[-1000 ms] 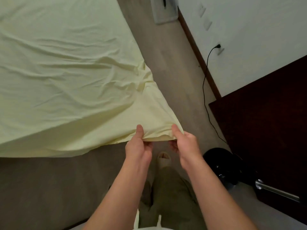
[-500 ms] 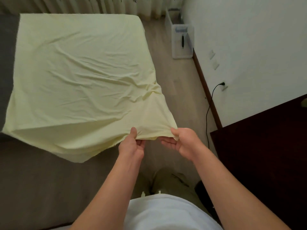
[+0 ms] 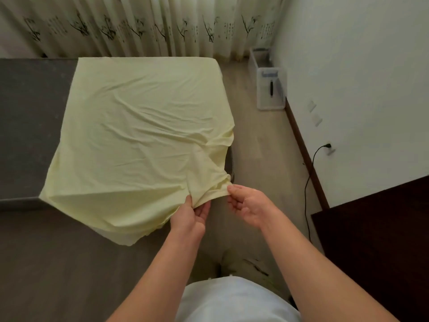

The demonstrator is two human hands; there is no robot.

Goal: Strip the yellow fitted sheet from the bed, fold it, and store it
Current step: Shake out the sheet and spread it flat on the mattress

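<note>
While both hands (image 3: 189,219) (image 3: 249,209) grip yellow sheet (image 3: 144,145) corner, curtain (image 3: 144,24) script illegible

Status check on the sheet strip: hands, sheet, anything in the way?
Left hand and right hand both pinching near corner. Yellow sheet partly off, bare mattress showing. Nothing in the way.

Yellow sheet (image 3: 144,145) corner now bunched, pulled farther up bed; both hands closer together; more mattress (image 3: 58,263) bare.
</note>
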